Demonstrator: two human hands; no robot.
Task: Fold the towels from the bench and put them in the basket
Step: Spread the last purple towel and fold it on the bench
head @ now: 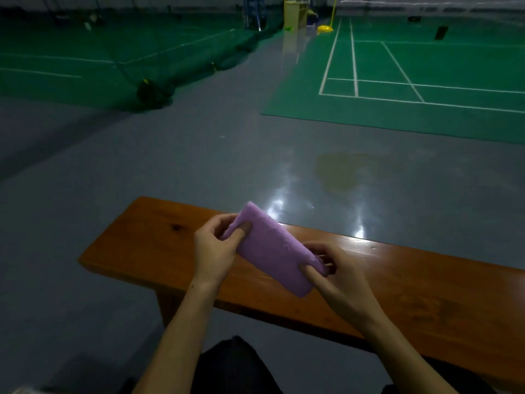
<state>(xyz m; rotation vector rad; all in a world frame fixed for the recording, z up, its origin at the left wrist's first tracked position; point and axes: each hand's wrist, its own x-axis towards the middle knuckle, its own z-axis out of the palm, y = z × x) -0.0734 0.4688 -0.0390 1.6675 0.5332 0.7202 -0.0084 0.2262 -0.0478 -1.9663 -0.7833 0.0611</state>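
Observation:
A purple towel (272, 248), folded into a narrow strip, is held just above the brown wooden bench (142, 240). My left hand (216, 245) pinches its far left end, thumb on top and fingers underneath. At the near right end, my right hand (338, 271) grips the towel the same way. No basket and no other towel are in view.
The bench runs from the centre left to the lower right edge. Beyond it lies shiny grey floor (227, 155), then green badminton courts with white lines (426, 81). A dark net bundle (153, 92) lies on the floor far left. My dark-clothed knees (235, 365) are at the bottom.

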